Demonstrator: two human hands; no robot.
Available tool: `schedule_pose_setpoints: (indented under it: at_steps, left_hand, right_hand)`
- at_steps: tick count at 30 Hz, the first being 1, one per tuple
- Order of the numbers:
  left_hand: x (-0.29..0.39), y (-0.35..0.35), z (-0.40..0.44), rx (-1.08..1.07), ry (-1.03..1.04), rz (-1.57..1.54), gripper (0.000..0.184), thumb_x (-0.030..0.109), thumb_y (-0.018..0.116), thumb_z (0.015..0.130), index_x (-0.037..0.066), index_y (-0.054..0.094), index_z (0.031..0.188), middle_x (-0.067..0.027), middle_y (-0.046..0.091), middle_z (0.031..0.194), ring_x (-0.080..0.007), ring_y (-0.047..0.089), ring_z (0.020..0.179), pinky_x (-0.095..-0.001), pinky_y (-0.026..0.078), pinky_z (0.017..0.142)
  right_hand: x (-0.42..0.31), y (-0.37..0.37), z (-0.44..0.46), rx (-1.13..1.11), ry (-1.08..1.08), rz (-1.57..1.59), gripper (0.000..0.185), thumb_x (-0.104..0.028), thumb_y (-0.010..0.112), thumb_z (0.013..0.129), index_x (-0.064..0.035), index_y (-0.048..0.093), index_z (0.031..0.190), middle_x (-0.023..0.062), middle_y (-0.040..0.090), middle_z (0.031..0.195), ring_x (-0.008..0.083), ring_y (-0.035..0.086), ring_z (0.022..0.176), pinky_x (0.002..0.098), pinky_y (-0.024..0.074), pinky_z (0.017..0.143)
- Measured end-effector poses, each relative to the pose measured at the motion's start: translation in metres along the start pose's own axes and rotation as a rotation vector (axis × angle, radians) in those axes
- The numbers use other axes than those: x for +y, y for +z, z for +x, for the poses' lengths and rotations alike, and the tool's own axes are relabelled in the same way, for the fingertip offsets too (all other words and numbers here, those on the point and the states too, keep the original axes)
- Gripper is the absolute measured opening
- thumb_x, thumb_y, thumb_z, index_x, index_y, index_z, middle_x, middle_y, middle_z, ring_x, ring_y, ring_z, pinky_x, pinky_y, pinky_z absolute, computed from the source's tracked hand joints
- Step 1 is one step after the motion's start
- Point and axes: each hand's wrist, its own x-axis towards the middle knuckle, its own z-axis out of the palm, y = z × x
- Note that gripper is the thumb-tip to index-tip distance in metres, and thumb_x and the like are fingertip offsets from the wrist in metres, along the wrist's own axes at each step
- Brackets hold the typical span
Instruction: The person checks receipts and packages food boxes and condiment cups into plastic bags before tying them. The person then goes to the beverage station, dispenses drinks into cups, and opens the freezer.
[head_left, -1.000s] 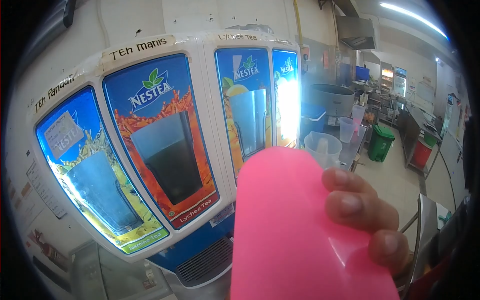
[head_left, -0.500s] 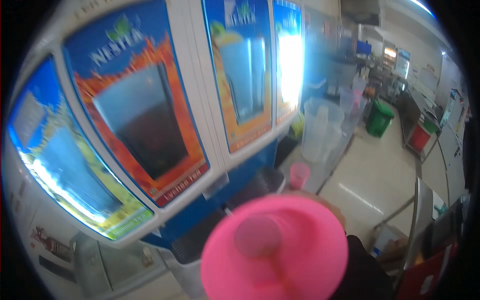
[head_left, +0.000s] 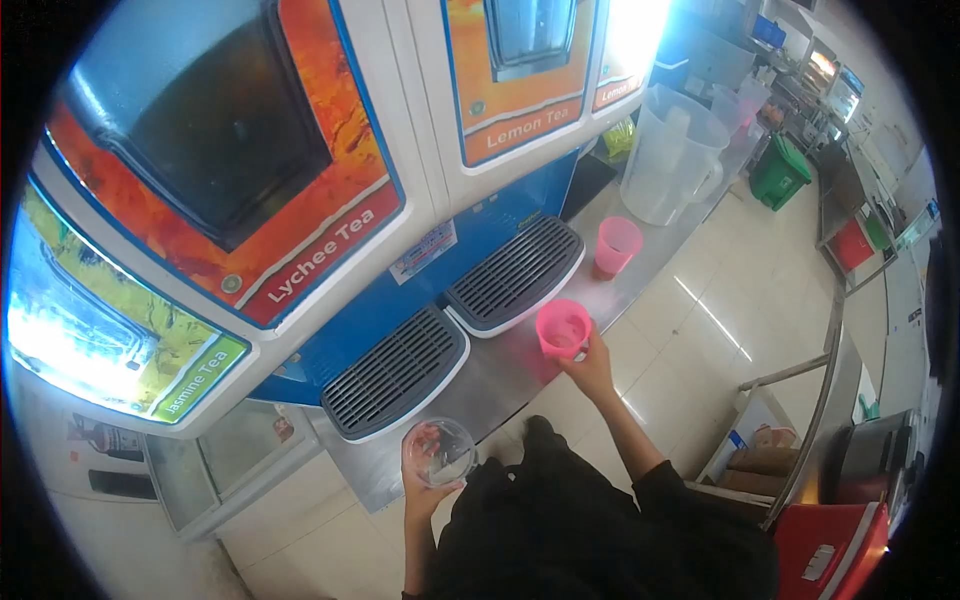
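Note:
My right hand [head_left: 592, 368] is wrapped around a pink cup [head_left: 563, 330] with a handle, over the front edge of the steel counter [head_left: 510, 385]. Whether the cup's base rests on the steel I cannot tell. Lower down, a clear round cup [head_left: 440, 452] is gripped in my left hand [head_left: 424, 496], just off the counter's near corner. Its fingers show through the clear wall. A second pink cup [head_left: 618, 245] stands upright farther along the counter, with something brownish at its bottom.
A tea dispenser [head_left: 425, 120] with lit panels and two slotted drip trays [head_left: 520, 270] lines the left side. Beyond the second cup stands a large translucent jug [head_left: 672, 155]. A green bin [head_left: 780, 172] is on the floor, and a red box [head_left: 825, 550] stands at lower right.
The large pink cup close before the camera has come down to the counter edge in my right hand. My left hand with the clear cup has come into view. The view has tilted downward.

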Motion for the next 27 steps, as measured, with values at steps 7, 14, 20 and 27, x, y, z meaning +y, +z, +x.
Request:
schedule_pose_setpoints:
  at_steps: [7, 14, 20, 27]
  left_hand:
    - [0.002, 0.013, 0.007, 0.022, 0.060, 0.052, 0.106, 0.019, 0.090, 0.041, 0.005, 0.033, 0.129, -0.0083, 0.043, 0.120, -0.0227, 0.041, 0.117, -0.0390, 0.033, 0.100]
    - [0.006, 0.022, 0.010, 0.010, 0.073, 0.006, 0.103, 0.012, 0.088, 0.043, 0.005, 0.032, 0.129, -0.0095, 0.041, 0.121, -0.0224, 0.040, 0.118, -0.0401, 0.031, 0.103]
    - [0.007, 0.032, 0.015, 0.043, 0.128, 0.083, 0.099, 0.012, 0.086, 0.046, 0.004, 0.032, 0.129, -0.0119, 0.041, 0.123, -0.0232, 0.039, 0.119, -0.0387, 0.032, 0.102]
    - [0.054, 0.026, -0.001, 0.231, 0.324, 0.497, 0.088, 0.021, 0.083, 0.054, 0.003, 0.038, 0.127, -0.0150, 0.041, 0.124, -0.0296, 0.038, 0.119, -0.0382, 0.032, 0.100]
  right_hand:
    - [0.025, 0.032, -0.012, -0.050, 0.017, 0.125, 0.073, -0.008, 0.077, 0.063, -0.0024, 0.038, 0.125, 0.0122, 0.052, 0.116, 0.0230, 0.052, 0.108, 0.0336, 0.0432, 0.089]
    - [0.020, 0.023, -0.023, -0.050, 0.003, 0.067, 0.102, -0.007, 0.078, 0.061, -0.0072, 0.013, 0.140, 0.0188, 0.033, 0.133, 0.0278, 0.039, 0.122, 0.0392, 0.0408, 0.092]
    - [0.039, 0.027, -0.055, 0.104, 0.184, -0.144, 0.078, -0.009, 0.074, 0.067, -0.0093, 0.028, 0.131, 0.0088, 0.044, 0.115, 0.0197, 0.048, 0.104, 0.0339, 0.0445, 0.075]
    - [0.005, 0.041, -0.102, -0.657, 0.001, 0.026, 0.019, -0.006, 0.060, 0.079, -0.0030, 0.055, 0.097, 0.0036, 0.056, 0.072, 0.0108, 0.054, 0.063, 0.0239, 0.0428, 0.055]
